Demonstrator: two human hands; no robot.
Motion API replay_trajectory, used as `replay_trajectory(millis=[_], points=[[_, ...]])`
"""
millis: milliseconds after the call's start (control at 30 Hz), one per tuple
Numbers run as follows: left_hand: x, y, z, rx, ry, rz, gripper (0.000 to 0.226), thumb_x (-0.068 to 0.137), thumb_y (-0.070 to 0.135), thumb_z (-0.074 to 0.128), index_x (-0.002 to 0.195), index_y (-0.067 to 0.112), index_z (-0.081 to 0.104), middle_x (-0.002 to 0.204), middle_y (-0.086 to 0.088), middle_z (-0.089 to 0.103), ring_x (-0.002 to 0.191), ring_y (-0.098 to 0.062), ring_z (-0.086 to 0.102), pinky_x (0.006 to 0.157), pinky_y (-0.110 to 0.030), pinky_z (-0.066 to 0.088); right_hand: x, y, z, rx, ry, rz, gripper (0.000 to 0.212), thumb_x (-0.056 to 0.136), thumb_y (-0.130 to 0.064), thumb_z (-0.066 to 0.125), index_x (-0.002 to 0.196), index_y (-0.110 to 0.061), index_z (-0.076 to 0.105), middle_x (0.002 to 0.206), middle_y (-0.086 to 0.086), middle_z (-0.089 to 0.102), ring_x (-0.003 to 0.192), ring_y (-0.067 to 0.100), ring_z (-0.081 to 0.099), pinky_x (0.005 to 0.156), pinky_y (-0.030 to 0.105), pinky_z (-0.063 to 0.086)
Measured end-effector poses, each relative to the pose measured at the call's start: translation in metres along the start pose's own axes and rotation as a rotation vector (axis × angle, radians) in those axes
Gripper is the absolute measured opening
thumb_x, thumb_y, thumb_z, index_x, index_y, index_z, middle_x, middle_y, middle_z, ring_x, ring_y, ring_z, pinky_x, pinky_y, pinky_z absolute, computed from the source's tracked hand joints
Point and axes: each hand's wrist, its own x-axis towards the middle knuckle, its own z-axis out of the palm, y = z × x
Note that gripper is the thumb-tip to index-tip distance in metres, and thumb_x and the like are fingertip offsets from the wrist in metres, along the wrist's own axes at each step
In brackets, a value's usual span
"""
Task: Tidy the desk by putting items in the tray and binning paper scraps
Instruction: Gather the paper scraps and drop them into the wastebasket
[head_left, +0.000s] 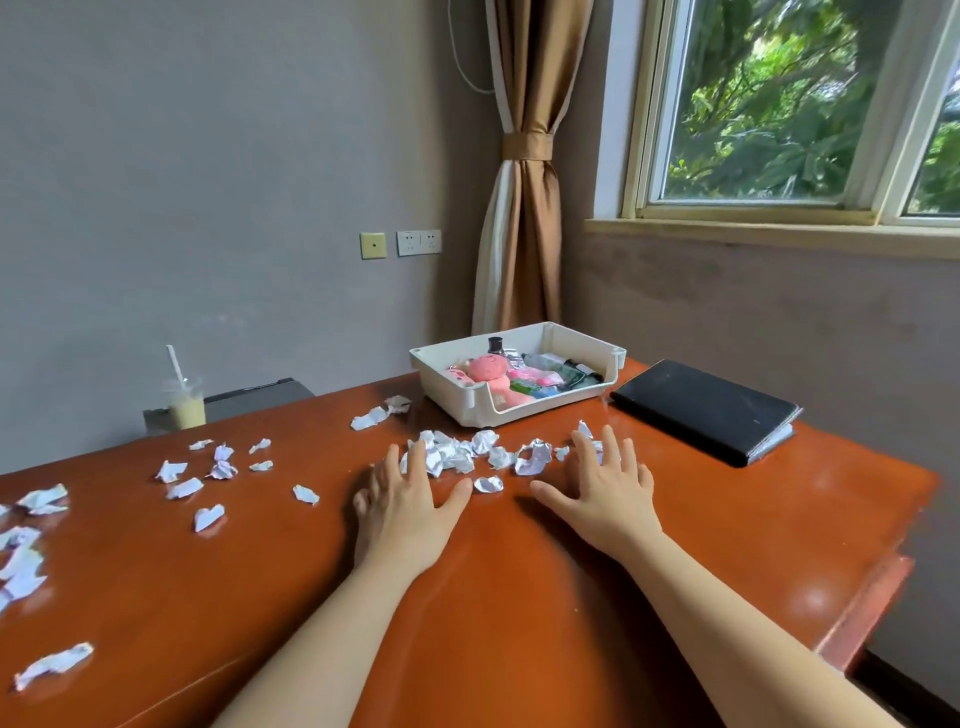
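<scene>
A white tray (470, 397) stands at the back of the brown desk (519, 597), holding a pink plush toy (487, 370), a small dark bottle and several packets. In front of it lies a cluster of crumpled white paper scraps (470, 453). My left hand (410, 501) lies flat with spread fingers at the cluster's left end, fingertips touching the scraps. My right hand (605, 491) lies flat and spread at its right end, with a scrap behind its fingertips. More paper scraps (202, 478) are scattered over the desk's left side.
A black notebook (706, 408) lies right of the tray near the desk's right edge. An iced drink cup with a straw (184, 405) stands on a low grey unit beyond the desk's far left edge. Wall, curtain and window are behind.
</scene>
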Motion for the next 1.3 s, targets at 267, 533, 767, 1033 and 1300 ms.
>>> replay_trajectory(millis=[267, 533, 767, 1033, 1300], points=[[0.038, -0.004, 0.008, -0.009, 0.001, -0.007, 0.075, 0.089, 0.065, 0.030, 0.150, 0.027, 0.006, 0.160, -0.007, 0.008, 0.146, -0.029, 0.013, 0.117, -0.045, 0.015, 0.035, -0.009, 0.006, 0.033, -0.073, -0.044, 0.092, 0.079, -0.078, 0.035, 0.151, -0.029, 0.005, 0.160, 0.011, -0.003, 0.148, 0.033, -0.001, 0.119, 0.045, 0.009], [0.060, -0.004, 0.013, -0.017, -0.018, 0.061, 0.063, 0.093, 0.057, 0.032, 0.148, 0.031, 0.016, 0.156, -0.001, 0.024, 0.142, -0.023, 0.025, 0.115, -0.042, 0.022, 0.050, -0.024, 0.011, 0.096, -0.054, -0.254, 0.066, 0.088, -0.059, 0.044, 0.143, -0.027, 0.031, 0.142, 0.000, 0.040, 0.131, 0.020, 0.037, 0.106, 0.035, 0.036], [0.064, -0.004, 0.013, -0.023, -0.011, 0.213, 0.038, 0.100, 0.033, 0.035, 0.138, 0.027, 0.036, 0.146, 0.006, 0.037, 0.135, -0.015, 0.030, 0.108, -0.031, 0.032, 0.058, -0.035, 0.024, 0.144, 0.005, -0.363, 0.037, 0.094, -0.044, 0.045, 0.124, -0.023, 0.051, 0.122, 0.002, 0.049, 0.112, 0.019, 0.043, 0.092, 0.030, 0.043], [0.066, -0.003, 0.014, -0.163, 0.063, 0.172, 0.021, 0.100, 0.014, 0.035, 0.117, 0.015, 0.047, 0.125, 0.000, 0.051, 0.113, -0.012, 0.046, 0.084, -0.021, 0.041, 0.065, -0.036, 0.028, 0.224, 0.055, -0.386, 0.012, 0.092, -0.020, 0.053, 0.099, -0.011, 0.058, 0.114, 0.003, 0.053, 0.099, 0.018, 0.045, 0.079, 0.024, 0.039], [0.063, -0.002, 0.009, -0.255, 0.126, 0.120, 0.031, 0.099, 0.009, 0.036, 0.127, 0.017, 0.046, 0.126, -0.005, 0.054, 0.105, -0.012, 0.053, 0.078, -0.019, 0.044, 0.061, -0.037, 0.026, 0.242, 0.091, -0.377, 0.005, 0.088, -0.009, 0.050, 0.091, -0.009, 0.055, 0.096, 0.006, 0.063, 0.086, 0.024, 0.054, 0.073, 0.032, 0.044]])
